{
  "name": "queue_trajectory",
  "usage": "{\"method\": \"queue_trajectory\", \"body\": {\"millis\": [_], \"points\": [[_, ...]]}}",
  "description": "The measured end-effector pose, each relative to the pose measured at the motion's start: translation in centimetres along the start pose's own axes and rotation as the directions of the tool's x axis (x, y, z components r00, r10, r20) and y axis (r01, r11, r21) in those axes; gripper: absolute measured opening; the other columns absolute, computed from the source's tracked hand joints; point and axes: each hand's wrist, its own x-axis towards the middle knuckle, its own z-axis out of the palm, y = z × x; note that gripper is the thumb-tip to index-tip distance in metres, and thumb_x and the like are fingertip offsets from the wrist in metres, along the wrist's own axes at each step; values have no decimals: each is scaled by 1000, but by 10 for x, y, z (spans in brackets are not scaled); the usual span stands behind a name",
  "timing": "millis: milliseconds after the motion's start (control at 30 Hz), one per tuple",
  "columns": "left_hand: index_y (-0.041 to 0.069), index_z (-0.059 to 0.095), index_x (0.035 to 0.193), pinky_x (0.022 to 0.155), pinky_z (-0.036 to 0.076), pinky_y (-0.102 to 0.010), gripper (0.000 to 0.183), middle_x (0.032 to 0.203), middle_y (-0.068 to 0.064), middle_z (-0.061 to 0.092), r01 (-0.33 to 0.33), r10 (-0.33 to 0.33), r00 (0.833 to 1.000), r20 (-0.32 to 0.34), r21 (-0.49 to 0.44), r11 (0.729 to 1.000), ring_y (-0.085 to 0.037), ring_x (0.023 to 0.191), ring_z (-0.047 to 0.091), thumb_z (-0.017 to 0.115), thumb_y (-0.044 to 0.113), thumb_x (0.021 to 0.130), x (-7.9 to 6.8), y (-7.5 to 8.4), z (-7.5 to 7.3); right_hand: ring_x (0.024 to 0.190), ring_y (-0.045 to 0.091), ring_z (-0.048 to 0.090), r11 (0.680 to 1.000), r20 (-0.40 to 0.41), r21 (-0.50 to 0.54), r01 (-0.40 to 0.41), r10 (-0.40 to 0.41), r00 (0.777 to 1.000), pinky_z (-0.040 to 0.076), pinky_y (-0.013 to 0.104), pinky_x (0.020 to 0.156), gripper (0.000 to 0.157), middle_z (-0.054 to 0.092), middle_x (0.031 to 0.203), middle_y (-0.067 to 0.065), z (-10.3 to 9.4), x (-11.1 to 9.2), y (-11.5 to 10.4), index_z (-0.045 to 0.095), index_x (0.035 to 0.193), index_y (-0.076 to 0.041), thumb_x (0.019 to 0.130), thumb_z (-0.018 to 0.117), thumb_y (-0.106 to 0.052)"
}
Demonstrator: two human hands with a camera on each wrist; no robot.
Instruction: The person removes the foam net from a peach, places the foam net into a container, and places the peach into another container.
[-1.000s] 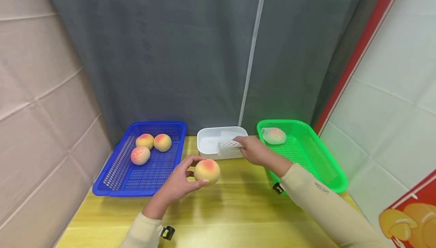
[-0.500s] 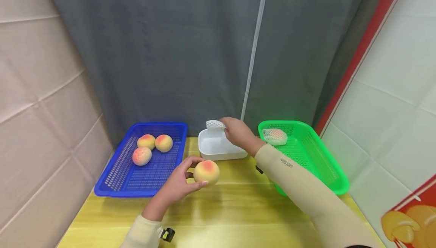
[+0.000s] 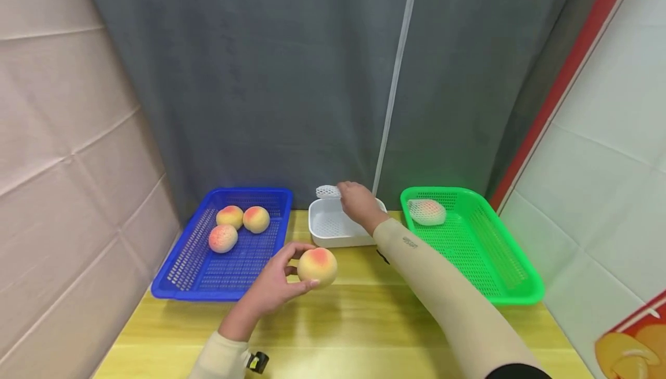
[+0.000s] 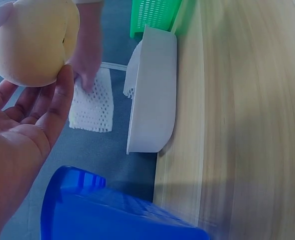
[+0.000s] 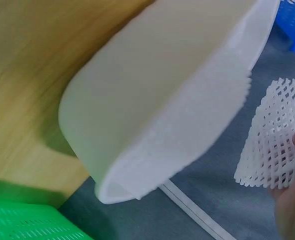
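Note:
My left hand [image 3: 276,279] holds a yellow peach with a red blush [image 3: 318,267] between thumb and fingers, above the wooden table. My right hand [image 3: 359,203] pinches a white foam fruit net [image 3: 327,192], raised over the back of a white plastic box [image 3: 340,241]. In the right wrist view the foam net [image 5: 271,142] hangs flattened from the fingers, apart from the box. More white foam netting [image 4: 132,72] shows at the box's rim in the left wrist view. The box's inside is partly hidden behind my right hand.
On the left, a blue basket [image 3: 171,278] bears three peaches [image 3: 223,238]. To the right, a green basket [image 3: 512,252] holds one peach in a foam net [image 3: 428,212]. A grey curtain [image 3: 250,78] hangs behind the table [image 3: 333,333].
My right hand has carried the foam net from the box's front right to over its back, leftward and up. The left hand keeps the peach in nearly the same place. The head view shifts slightly.

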Motion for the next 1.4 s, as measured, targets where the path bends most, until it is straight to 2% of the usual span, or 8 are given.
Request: {"method": "queue_trajectory", "body": {"millis": [200, 367, 500, 600, 700, 800, 1067, 1400], "points": [[17, 63, 145, 94, 63, -36, 65, 136, -4, 65, 5, -5, 1000, 7, -6, 1000, -29, 123, 62, 95, 19, 88, 0, -2, 2, 122, 35, 72, 999, 105, 13, 47, -48, 993, 56, 46, 110, 28, 74, 130, 19, 17, -3, -2, 65, 138, 1, 112, 60, -8], [18, 63, 144, 94, 63, -36, 64, 136, -4, 65, -5, 6, 1000, 16, -18, 1000, -28, 122, 62, 95, 19, 88, 1, -4, 3, 130, 35, 69, 989, 250, 85, 123, -140, 958, 50, 46, 118, 42, 72, 139, 21, 21, -10, -5, 62, 148, 4, 110, 62, -15], [18, 63, 144, 94, 63, -36, 63, 136, -3, 65, -4, 5, 1000, 19, -13, 1000, -26, 122, 63, 95, 19, 89, 2, -4, 2, 140, 34, 63, 975, 358, 214, 64, -140, 923, 43, 45, 125, 56, 68, 148, 18, 22, -13, -4, 62, 151, 2, 112, 59, -38], [18, 64, 144, 94, 63, -36, 62, 136, -3, 65, 4, -4, 1000, 19, -10, 1000, -26, 122, 63, 94, 19, 90, 2, -4, 3, 143, 34, 61, 965, 397, 261, 19, -126, 909, 41, 46, 126, 56, 68, 149, 18, 24, -13, -2, 65, 149, 1, 115, 51, -41], [15, 64, 144, 94, 63, -36, 62, 136, -6, 66, 4, -4, 1000, 21, -14, 1000, -27, 122, 63, 94, 19, 90, 2, -4, 4, 142, 35, 61, 966, 399, 255, 36, -139, 906, 41, 46, 126, 45, 68, 148, 20, 27, -12, -1, 66, 147, 3, 117, 51, -28], [13, 64, 144, 94, 63, -36, 62, 136, -7, 65, 7, -6, 1000, 21, -19, 1000, -28, 122, 63, 94, 19, 90, 2, -3, 5, 142, 35, 61, 972, 402, 228, 51, -142, 905, 42, 45, 125, 41, 67, 148, 21, 30, -10, 0, 65, 147, 4, 113, 62, -18], [18, 63, 144, 95, 62, -36, 64, 137, -3, 65, 12, -12, 1000, 15, -11, 1000, -26, 123, 62, 95, 18, 89, 2, -3, 2, 132, 33, 67, 972, 403, 236, 6, -103, 909, 47, 43, 121, 47, 73, 140, 19, 33, -4, -5, 71, 140, 2, 99, 86, -14], [12, 64, 143, 94, 63, -36, 61, 135, -8, 66, -12, 12, 1000, 7, -4, 1000, -26, 122, 63, 94, 19, 90, 1, 1, 1, 114, 25, 70, 983, 430, 182, -27, -55, 901, 52, 40, 116, 46, 77, 131, 15, 45, -2, -7, 74, 138, -1, 96, 88, -15]]}}
